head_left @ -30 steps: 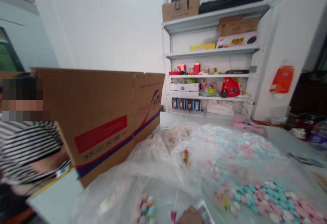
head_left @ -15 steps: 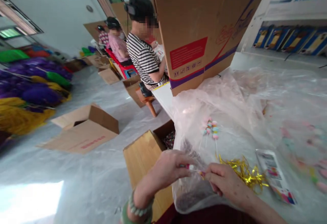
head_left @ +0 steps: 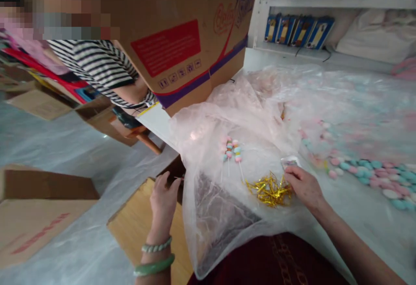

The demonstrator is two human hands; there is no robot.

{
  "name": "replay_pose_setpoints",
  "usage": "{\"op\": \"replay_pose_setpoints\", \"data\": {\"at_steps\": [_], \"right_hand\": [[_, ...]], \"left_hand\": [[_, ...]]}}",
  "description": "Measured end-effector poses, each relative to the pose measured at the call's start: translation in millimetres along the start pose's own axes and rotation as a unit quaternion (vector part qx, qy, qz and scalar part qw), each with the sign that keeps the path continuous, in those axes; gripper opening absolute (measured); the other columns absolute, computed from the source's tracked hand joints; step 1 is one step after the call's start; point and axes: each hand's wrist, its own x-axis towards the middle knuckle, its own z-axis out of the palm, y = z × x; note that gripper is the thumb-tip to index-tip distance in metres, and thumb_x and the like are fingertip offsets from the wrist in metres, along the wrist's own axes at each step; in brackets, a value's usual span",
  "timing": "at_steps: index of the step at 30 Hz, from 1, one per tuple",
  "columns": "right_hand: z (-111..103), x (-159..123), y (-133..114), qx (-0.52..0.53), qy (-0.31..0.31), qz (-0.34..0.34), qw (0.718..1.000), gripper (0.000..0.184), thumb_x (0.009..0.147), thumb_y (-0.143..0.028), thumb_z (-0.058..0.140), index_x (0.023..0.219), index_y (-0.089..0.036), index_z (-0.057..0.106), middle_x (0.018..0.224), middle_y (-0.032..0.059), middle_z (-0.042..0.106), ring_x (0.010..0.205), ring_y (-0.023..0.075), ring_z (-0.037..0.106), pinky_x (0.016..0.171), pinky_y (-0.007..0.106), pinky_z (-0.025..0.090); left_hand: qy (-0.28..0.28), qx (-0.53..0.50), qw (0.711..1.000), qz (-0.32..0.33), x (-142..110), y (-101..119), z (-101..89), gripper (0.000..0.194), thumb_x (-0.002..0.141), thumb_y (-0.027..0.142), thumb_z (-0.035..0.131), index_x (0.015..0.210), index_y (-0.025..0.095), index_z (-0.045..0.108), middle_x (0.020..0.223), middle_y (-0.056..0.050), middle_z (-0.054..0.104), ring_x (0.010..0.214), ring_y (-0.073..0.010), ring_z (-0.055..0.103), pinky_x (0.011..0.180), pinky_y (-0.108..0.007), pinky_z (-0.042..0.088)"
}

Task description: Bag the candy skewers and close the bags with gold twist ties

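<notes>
My left hand [head_left: 165,194] is over the open box [head_left: 170,166] beside the table edge. Its thumb and fingers are pinched, and a thin bit at the fingertips is too small to make out. My right hand [head_left: 303,185] closes its thumb and fingers on a printed packet [head_left: 290,161], most of which it hides. Just left of that hand lies a pile of gold twist ties [head_left: 269,190]. Behind the ties, several sticks with pink, blue and white balls [head_left: 237,151] rest on the table.
Clear plastic sheeting [head_left: 224,215] drapes over the table's near edge. Loose pastel balls [head_left: 383,179] are heaped at the right. A tall cardboard box [head_left: 182,51] stands between me and a co-worker in a striped shirt [head_left: 94,68]. Another carton [head_left: 48,211] sits on the floor.
My hands were close together over the plastic with a small item between them. They have parted: left to the box, right to the packet. The view has swung right.
</notes>
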Motion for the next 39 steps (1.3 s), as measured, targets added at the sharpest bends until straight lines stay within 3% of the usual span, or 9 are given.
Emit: {"op": "replay_pose_setpoints", "data": {"at_steps": [5,8,10,16,24,29,32,35,39], "right_hand": [[-2.2,-0.2,-7.6,-0.111,0.027,-0.017,0.993,0.024,0.086,-0.029,0.043,0.083,-0.022,0.065,0.084,0.0015,0.068,0.079,0.0181,0.060,0.069,0.028,0.038],[28.8,2.5,-49.0,-0.172,-0.028,-0.116,0.978,0.026,0.092,-0.024,0.039,0.090,-0.020,0.065,0.094,0.0052,0.069,0.089,0.0175,0.062,0.077,0.026,0.041],[54.2,6.5,-78.8,-0.230,-0.077,-0.146,0.959,0.028,0.095,-0.026,0.037,0.098,-0.019,0.064,0.098,0.0082,0.069,0.089,0.0180,0.064,0.076,0.026,0.043],[93.9,30.0,-116.9,-0.282,-0.138,-0.123,0.941,0.028,0.092,-0.019,0.043,0.113,-0.014,0.061,0.098,0.0146,0.071,0.089,0.0223,0.069,0.071,0.028,0.046],[43.6,33.9,-73.3,-0.307,-0.026,-0.038,0.951,0.031,0.094,-0.026,0.036,0.095,-0.022,0.067,0.088,0.0079,0.073,0.083,0.0221,0.068,0.063,0.028,0.037],[36.3,26.7,-49.7,-0.337,-0.087,-0.022,0.937,0.030,0.092,-0.021,0.037,0.094,-0.020,0.067,0.087,0.0110,0.072,0.077,0.0216,0.067,0.061,0.029,0.036],[33.4,35.5,-49.6,-0.256,-0.078,-0.018,0.963,0.026,0.089,-0.023,0.042,0.085,-0.020,0.068,0.084,0.0081,0.071,0.077,0.0191,0.064,0.063,0.027,0.036],[20.8,44.1,-41.7,-0.045,-0.057,-0.011,0.997,0.021,0.084,-0.025,0.045,0.071,-0.019,0.061,0.068,0.0011,0.065,0.066,0.0140,0.058,0.059,0.024,0.037],[-7.7,37.5,-11.7,0.278,-0.059,0.025,0.959,0.015,0.079,-0.034,0.052,0.072,-0.020,0.053,0.057,-0.0054,0.054,0.048,0.0093,0.046,0.050,0.022,0.034]], "left_hand": [[0.070,-0.090,0.980,0.163,-27.2,74.7,15.0,0.025,0.082,0.036,0.058,0.095,0.018,0.069,0.104,-0.008,0.065,0.088,-0.0184,0.061,0.078,-0.031,0.050],[-0.027,-0.153,0.964,0.214,-44.1,112.6,33.3,0.019,0.083,0.032,0.058,0.088,0.019,0.071,0.097,-0.007,0.065,0.090,-0.0180,0.061,0.077,-0.029,0.050],[-0.118,-0.205,0.957,0.168,-49.7,127.0,48.9,0.018,0.080,0.031,0.059,0.085,0.019,0.071,0.093,-0.006,0.066,0.081,-0.0163,0.062,0.071,-0.028,0.050],[-0.273,-0.300,0.913,-0.045,-49.4,129.1,74.2,0.028,0.070,0.035,0.063,0.087,0.014,0.071,0.063,0.000,0.061,0.053,-0.0114,0.053,0.049,-0.023,0.040],[-0.309,-0.303,0.898,-0.079,-49.5,113.1,69.0,0.027,0.066,0.035,0.064,0.081,0.014,0.070,0.059,0.001,0.057,0.053,-0.0107,0.049,0.050,-0.023,0.037],[-0.349,-0.272,0.895,-0.043,-55.7,121.6,76.8,0.023,0.068,0.034,0.060,0.078,0.015,0.069,0.063,0.000,0.059,0.056,-0.0112,0.049,0.052,-0.023,0.038],[-0.399,-0.242,0.884,0.003,-65.5,134.9,79.3,0.022,0.070,0.032,0.058,0.077,0.016,0.070,0.063,-0.001,0.060,0.058,-0.0124,0.050,0.054,-0.024,0.039],[-0.448,-0.225,0.864,0.050,-77.1,145.9,81.8,0.019,0.070,0.029,0.057,0.074,0.016,0.070,0.063,-0.001,0.061,0.061,-0.0134,0.051,0.057,-0.024,0.040],[-0.509,-0.199,0.832,0.099,-94.9,159.7,93.9,0.018,0.072,0.025,0.054,0.073,0.016,0.070,0.066,-0.002,0.063,0.062,-0.0137,0.051,0.059,-0.025,0.039]]}}
